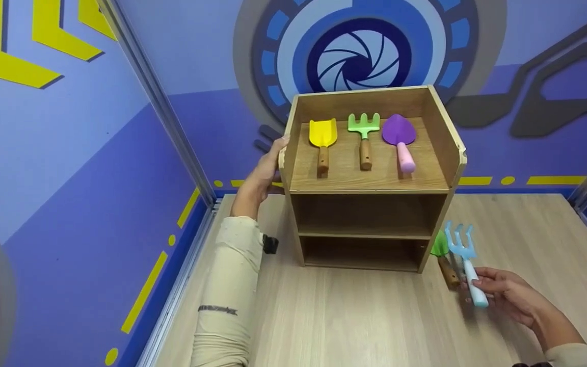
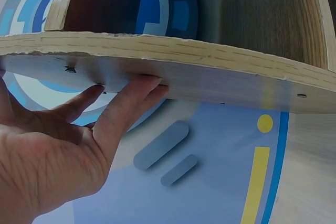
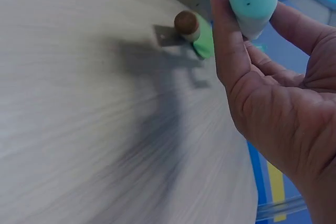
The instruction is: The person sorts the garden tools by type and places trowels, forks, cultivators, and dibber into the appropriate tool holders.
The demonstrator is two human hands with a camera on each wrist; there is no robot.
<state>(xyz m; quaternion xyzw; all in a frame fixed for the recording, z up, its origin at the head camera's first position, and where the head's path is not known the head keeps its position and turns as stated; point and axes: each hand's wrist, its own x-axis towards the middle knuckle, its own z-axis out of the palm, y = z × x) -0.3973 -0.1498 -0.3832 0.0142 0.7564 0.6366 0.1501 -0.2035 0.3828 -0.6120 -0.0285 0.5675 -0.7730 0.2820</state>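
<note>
A small wooden shelf stands on the floor with a yellow toy shovel, a green toy rake and a purple toy trowel with pink handle lying side by side on its top. My left hand grips the shelf's left side wall; in the left wrist view its fingers touch the outer face. My right hand pinches the pale handle of a light blue toy rake, raised right of the shelf. Below it is a green toy trowel with a brown handle.
Two lower compartments of the shelf face me. A blue and purple printed wall rises behind and to the left, with a metal post at the corner. A small black object is beside my left forearm.
</note>
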